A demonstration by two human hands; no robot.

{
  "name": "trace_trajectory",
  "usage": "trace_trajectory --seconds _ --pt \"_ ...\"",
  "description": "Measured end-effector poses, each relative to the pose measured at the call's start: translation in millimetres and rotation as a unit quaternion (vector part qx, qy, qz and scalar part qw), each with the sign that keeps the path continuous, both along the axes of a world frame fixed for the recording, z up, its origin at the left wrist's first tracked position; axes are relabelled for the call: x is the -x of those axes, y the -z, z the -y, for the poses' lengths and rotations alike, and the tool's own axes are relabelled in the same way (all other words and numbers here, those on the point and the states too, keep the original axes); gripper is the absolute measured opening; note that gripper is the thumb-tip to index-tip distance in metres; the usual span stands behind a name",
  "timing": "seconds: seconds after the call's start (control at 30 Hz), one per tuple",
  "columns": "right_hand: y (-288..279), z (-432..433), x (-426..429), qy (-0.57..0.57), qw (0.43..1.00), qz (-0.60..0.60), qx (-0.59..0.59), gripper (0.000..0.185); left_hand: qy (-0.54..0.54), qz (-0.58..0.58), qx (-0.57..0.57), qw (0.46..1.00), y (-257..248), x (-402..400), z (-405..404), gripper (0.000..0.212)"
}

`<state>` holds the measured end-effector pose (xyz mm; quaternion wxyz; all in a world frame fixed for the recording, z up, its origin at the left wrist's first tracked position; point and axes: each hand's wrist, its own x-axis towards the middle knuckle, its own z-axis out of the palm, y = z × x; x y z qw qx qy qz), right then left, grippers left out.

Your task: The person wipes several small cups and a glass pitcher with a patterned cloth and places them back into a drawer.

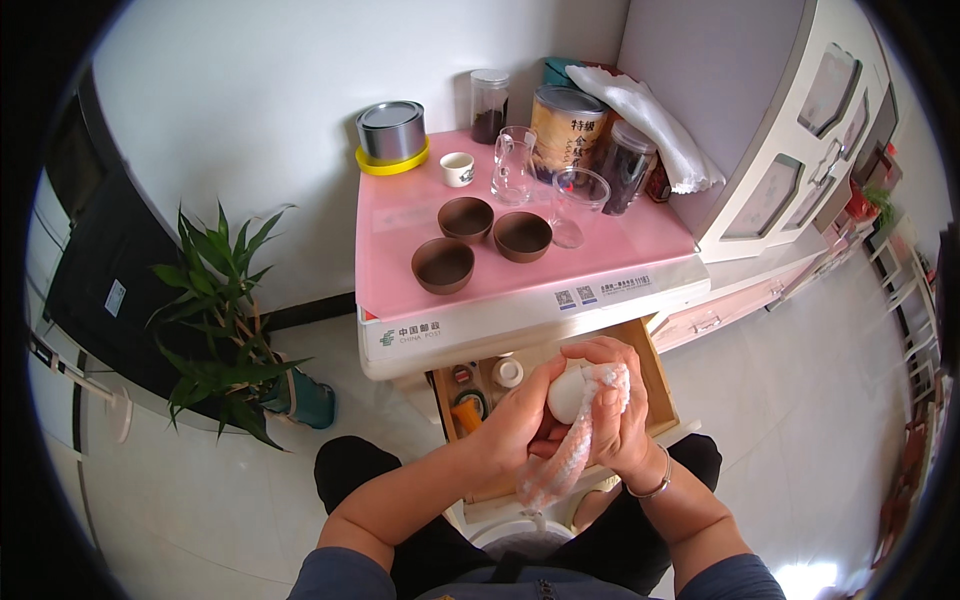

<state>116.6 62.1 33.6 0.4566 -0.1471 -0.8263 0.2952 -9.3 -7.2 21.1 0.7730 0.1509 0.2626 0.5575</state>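
Observation:
My left hand (pixel 521 412) holds a small white rounded piece, likely a ceramic cup (pixel 565 394), above the pulled-out drawer. On its other side my right hand (pixel 626 431) grips a pink and white textured cloth (pixel 559 469) and presses it against the cup. The cloth's loose end hangs down between my wrists. What the fingers cover of the cup's far side is hidden. Beyond my hands, three brown clay cups stand on the pink table cover: a front one (pixel 442 267), a back one (pixel 466 219) and a right one (pixel 523 237).
A white cup (pixel 457 170), a glass pitcher (pixel 514 169) and a clear glass cup (pixel 579 199) stand behind. Tins (pixel 391 131) and jars (pixel 490 105) line the back. The wooden drawer (pixel 660 375) holds small items. A potted plant (pixel 300 394) stands left.

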Motion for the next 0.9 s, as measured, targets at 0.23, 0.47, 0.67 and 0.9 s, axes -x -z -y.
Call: trace_trajectory --seconds 0.23,0.47,0.67,0.9 --pt "0.7 -3.9 -4.1 -0.007 1.0 -0.027 0.009 0.041 -0.203 -0.379 -0.172 0.886 6.7 -24.0 1.4 0.036" --pt "-5.9 -3.2 -6.1 -0.048 0.997 -0.043 0.032 0.041 -0.01 -0.037 0.021 0.999 -3.9 -9.9 2.9 0.047" --pt "-16.9 -5.9 -15.4 0.014 0.991 -0.111 0.067 0.035 0.077 -0.005 -0.018 0.997 1.0 7.0 3.5 0.053" --pt "-2.4 -10.4 -12.2 -0.022 0.989 0.054 -0.136 0.042 0.037 -0.03 0.043 0.998 -12.1 6.4 0.6 0.048"
